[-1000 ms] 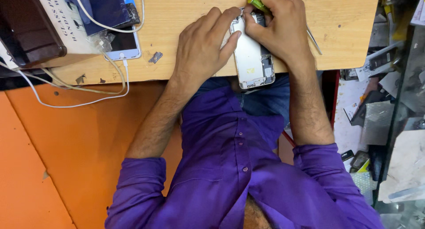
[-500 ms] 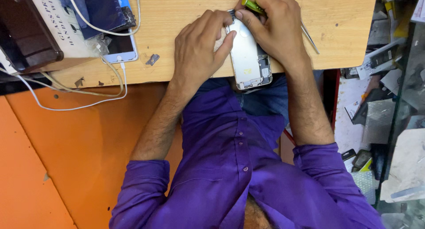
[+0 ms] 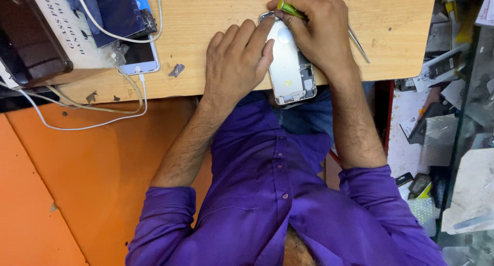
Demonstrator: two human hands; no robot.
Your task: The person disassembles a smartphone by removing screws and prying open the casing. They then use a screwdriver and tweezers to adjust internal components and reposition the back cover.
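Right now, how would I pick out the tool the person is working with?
On the wooden table, find the silver phone shell overhanging the near edge. The right hand at its far end holds a green-handled screwdriver, unlike the bare metal tweezers lying alongside.

Surface [image 3: 216, 55]: pale wood-grain tan with small dark flecks. Opened phone [image 3: 289, 70]: silver-grey metal shell, darker grey and gold patches at its near end. Screwdriver [image 3: 291, 10]: bright yellow-green handle. Tweezers [image 3: 359, 42]: plain steel grey. Second phone [image 3: 138, 57]: white frame around a black screen. Cables [image 3: 87, 123]: white and cream. Box [image 3: 31, 37]: dark brown, on a cream carton with dark lettering. Cloth [image 3: 116, 14]: navy blue. Shirt [image 3: 267, 194]: solid purple with matching buttons. Side panel [image 3: 77, 194]: flat orange.
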